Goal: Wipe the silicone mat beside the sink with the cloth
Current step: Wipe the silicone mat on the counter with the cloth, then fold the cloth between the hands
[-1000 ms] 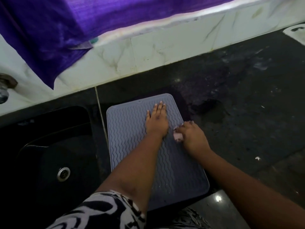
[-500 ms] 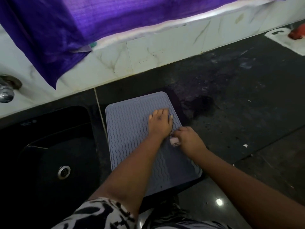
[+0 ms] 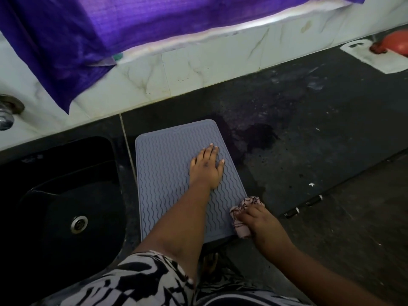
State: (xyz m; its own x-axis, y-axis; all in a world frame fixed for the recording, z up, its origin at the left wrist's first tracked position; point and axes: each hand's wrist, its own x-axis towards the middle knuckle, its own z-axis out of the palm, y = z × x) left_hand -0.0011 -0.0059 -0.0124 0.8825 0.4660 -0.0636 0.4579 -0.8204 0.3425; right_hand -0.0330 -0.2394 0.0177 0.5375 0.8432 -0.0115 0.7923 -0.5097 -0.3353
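Two hands are in your view, and parts of both are hard to read. Your right hand [image 3: 257,219] is curled over a bunched pinkish cloth [image 3: 241,214], fingers closed on it, but the palm covers most of the fabric and you cannot tell how much of it lies beneath. Your left hand [image 3: 207,167] lies flat and spread, palm down, holding nothing, pressed on the grey silicone mat [image 3: 163,173]. Your left forearm crosses the mat's near part and hides the ribs under it; a black-and-white patterned sleeve [image 3: 141,281] is cut off by the bottom edge.

The mat sits under your left hand, with the cloth at its near right corner, half on the mat's edge and half over the dark countertop [image 3: 309,138]. Left of your left hand, just beside the mat, is the black sink [image 3: 66,195] with its steel drain [image 3: 79,224]; its depth is lost in shadow. A tap [image 3: 7,115] is cropped at the left edge.

Beyond your left hand, a dark wet-looking patch [image 3: 258,135] stains the countertop, which is speckled with pale crumbs. Farther back runs a marbled white tile wall [image 3: 198,71], with purple fabric [image 3: 110,29] hanging over its top. Far beyond your right hand, a white board [image 3: 375,60] carries something red [image 3: 395,44], cut off and too blurred to identify.
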